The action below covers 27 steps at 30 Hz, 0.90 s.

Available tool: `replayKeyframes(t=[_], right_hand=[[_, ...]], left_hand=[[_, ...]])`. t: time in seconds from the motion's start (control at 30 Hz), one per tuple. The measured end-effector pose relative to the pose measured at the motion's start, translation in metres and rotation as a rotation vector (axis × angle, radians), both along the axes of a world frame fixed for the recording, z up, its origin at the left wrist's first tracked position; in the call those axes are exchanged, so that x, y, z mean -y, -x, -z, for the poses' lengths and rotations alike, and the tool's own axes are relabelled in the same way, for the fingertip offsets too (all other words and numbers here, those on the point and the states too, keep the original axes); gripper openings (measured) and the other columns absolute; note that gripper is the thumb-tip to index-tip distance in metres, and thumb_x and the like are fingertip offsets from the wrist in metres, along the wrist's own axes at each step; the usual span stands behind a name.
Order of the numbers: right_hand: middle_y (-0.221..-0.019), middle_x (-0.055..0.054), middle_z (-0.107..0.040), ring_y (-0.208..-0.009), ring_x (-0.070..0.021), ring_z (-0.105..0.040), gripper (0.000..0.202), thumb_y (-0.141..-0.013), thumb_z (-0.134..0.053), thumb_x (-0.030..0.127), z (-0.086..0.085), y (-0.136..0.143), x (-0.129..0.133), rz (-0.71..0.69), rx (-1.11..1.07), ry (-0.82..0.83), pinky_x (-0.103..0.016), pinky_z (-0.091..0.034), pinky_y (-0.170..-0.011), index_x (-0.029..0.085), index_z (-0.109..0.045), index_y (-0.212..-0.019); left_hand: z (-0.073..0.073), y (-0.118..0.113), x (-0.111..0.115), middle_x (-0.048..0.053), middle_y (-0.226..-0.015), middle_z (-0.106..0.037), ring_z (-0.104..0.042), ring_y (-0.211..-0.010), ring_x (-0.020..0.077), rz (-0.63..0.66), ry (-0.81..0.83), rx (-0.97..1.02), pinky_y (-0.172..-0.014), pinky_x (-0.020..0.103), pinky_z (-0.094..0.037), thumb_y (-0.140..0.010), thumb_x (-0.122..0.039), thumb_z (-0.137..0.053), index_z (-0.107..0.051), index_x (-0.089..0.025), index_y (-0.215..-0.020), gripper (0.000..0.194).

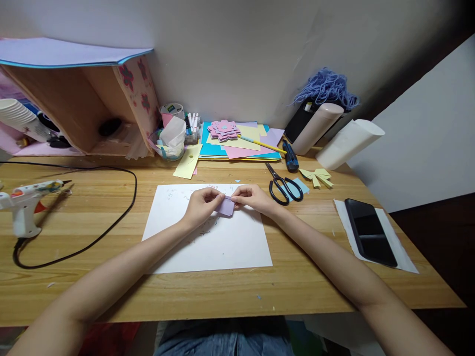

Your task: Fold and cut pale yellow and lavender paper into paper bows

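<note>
A small purple piece of paper (225,207) is pinched at its top edge by both hands, above a white sheet (237,247) on the desk. My left hand (202,203) grips its left side between thumb and fingers. From the other side, my right hand (254,198) pinches the upper right corner. The paper looks folded along the top, though fingertips cover part of that edge. Small dark specks dot the white sheet. Just right of my right hand lie black-handled scissors (284,185) over a light blue paper scrap (300,186).
A hot glue gun (25,202) with a looping black cord lies left. Behind are a cardboard box (137,94), coloured papers (211,151) with a pink paper flower (223,130), and a utility knife (290,157). A yellow paper bow (316,177) and phone (371,232) are right.
</note>
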State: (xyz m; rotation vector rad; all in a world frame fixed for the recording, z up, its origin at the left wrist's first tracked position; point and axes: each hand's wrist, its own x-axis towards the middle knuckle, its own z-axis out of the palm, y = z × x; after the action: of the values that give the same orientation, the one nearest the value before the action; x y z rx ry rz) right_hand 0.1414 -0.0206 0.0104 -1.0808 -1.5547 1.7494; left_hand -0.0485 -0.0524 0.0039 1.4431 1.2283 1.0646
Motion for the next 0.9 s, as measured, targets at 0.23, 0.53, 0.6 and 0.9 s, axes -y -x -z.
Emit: replayKeyframes(t=[0.23, 0.53, 0.6, 0.9], right_hand=[[-0.068, -0.001, -0.062, -0.062, -0.0123, -0.059, 0.030, -0.062, -0.074, 0.041, 0.004, 0.007, 0.006, 0.131, -0.050, -0.093, -0.026, -0.049, -0.062, 0.015, -0.063, -0.070], [-0.076, -0.003, -0.063, -0.070, -0.0144, -0.058, 0.025, -0.072, -0.066, 0.041, 0.008, 0.003, 0.005, 0.140, 0.007, -0.265, -0.027, -0.046, -0.064, 0.016, -0.063, -0.076], [-0.088, -0.006, -0.064, -0.079, -0.0169, -0.059, 0.025, -0.077, -0.061, 0.041, 0.008, 0.003, 0.008, 0.203, 0.054, -0.385, -0.029, -0.048, -0.068, 0.018, -0.063, -0.087], [-0.097, -0.004, -0.065, -0.096, -0.0221, -0.052, 0.021, -0.074, -0.068, 0.041, 0.008, 0.000, 0.016, 0.107, 0.465, -1.252, -0.038, -0.038, -0.087, 0.027, -0.066, -0.090]], left_hand=[[0.001, 0.001, -0.001, 0.002, -0.068, -0.060, -0.055, -0.064, 0.0129, 0.037, -0.013, -0.029, -0.060, 0.023, -0.042, -0.077, -0.036, -0.058, -0.059, -0.014, -0.070, 0.023], [-0.011, 0.003, 0.000, 0.007, -0.076, -0.070, -0.063, -0.073, 0.0193, 0.180, 0.083, -0.160, -0.068, 0.028, -0.046, -0.075, -0.039, -0.060, -0.070, -0.014, -0.075, 0.027], [-0.012, 0.003, -0.003, 0.008, -0.074, -0.070, -0.064, -0.068, 0.0197, 0.145, 0.165, -0.074, -0.066, 0.030, -0.048, -0.072, -0.041, -0.063, -0.070, -0.013, -0.075, 0.029], [-0.011, 0.006, -0.008, 0.009, -0.080, -0.071, -0.067, -0.076, 0.0218, -0.062, 0.304, 0.226, -0.075, 0.033, -0.051, -0.059, -0.043, -0.075, -0.070, -0.013, -0.078, 0.036]])
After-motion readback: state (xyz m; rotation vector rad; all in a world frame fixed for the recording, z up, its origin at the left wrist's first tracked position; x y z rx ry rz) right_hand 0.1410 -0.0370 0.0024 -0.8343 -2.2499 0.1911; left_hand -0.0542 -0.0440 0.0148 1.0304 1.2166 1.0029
